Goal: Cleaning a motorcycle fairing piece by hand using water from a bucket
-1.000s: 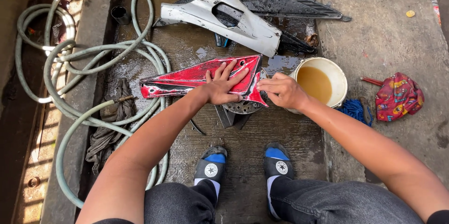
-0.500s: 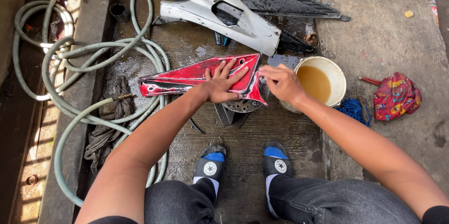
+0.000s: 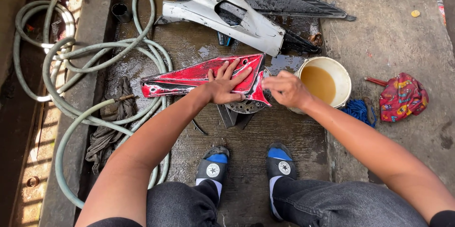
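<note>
A red, pointed plastic body panel (image 3: 185, 77) lies across the wet wooden floor in front of my feet. My left hand (image 3: 226, 85) presses flat on its right part, fingers spread. At the panel's right end my right hand (image 3: 285, 89) hovers with curled fingers, blurred, beside a white bucket (image 3: 342, 73) of brown water. Whether it grips anything I cannot tell. A round perforated metal part (image 3: 244, 107) shows under the panel.
A grey-white panel (image 3: 222, 13) and dark plastic parts (image 3: 289, 2) lie further away. A coiled green hose (image 3: 71, 66) and a grey rag (image 3: 111, 122) are at left. A red patterned cloth (image 3: 402, 96) and blue scrubber (image 3: 359, 111) lie right of the bucket.
My right hand has slid a little left and up along the panel's right end. My left hand stays pressed on the panel.
</note>
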